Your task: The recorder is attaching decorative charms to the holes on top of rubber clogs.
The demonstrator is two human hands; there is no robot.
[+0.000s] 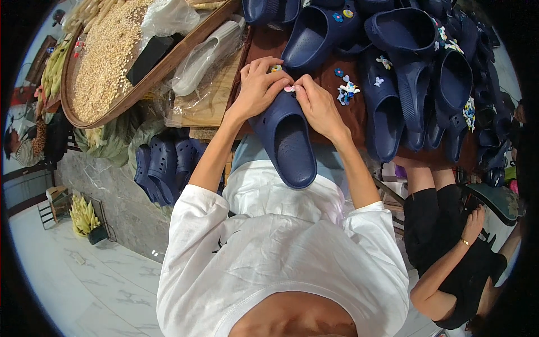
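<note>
A dark blue clog lies in front of me, its toe on the brown cloth and its heel toward my lap. My left hand wraps round the toe's left side. Thumb and fingers of my right hand press in from the right at a small pink charm on the upper. A yellow flower charm shows beside my left fingers. Right of my hands, loose white and blue charms rest on the cloth. The clog's front holes are mostly hidden under my fingers.
Many blue clogs crowd the table's right side. A wicker tray of pale kernels with a black phone stands at the left, near a bagged white clog. Another person in black sits at my right.
</note>
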